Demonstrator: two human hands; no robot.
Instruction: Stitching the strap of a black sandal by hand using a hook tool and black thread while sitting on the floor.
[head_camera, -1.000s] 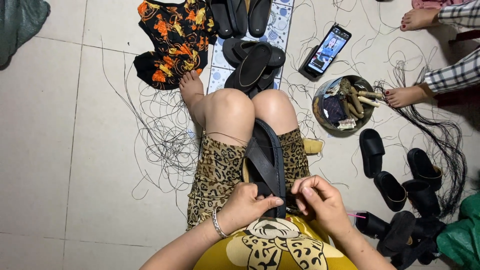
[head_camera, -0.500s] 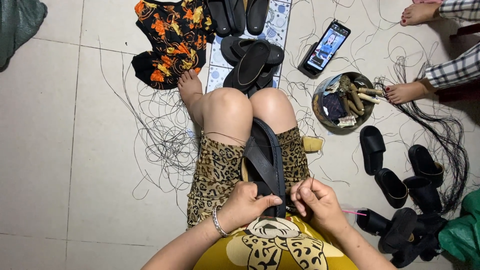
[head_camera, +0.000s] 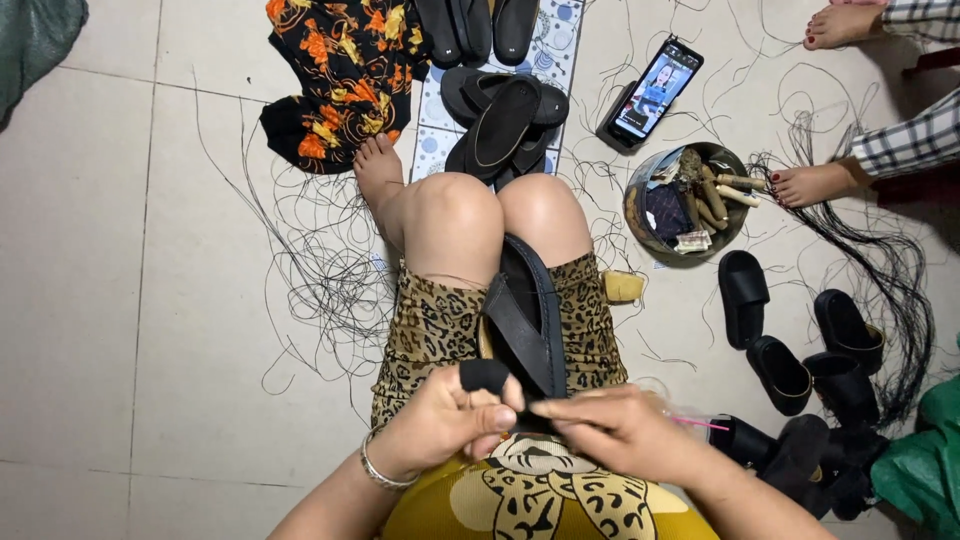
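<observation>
A black sandal (head_camera: 527, 310) lies lengthwise between my knees on my leopard-print lap. My left hand (head_camera: 445, 420) grips the near end of its black strap (head_camera: 487, 376), thumb pressed over it. My right hand (head_camera: 617, 432) pinches the strap's edge right beside the left fingers, and a thin pink tool (head_camera: 700, 424) sticks out from behind that hand. What the right fingertips hold is too small to make out.
Loose black threads (head_camera: 310, 270) sprawl over the tiled floor. Black sandals are piled ahead (head_camera: 505, 120) and several stand at right (head_camera: 800, 370). A round bowl of tools (head_camera: 690, 205), a phone (head_camera: 655, 90), a flowered cloth (head_camera: 340, 70) and another person's feet (head_camera: 810, 185) are nearby.
My hands have drawn closer together on the strap's near end; my right fingers now stretch left to meet the left thumb. The view has tilted slightly.
</observation>
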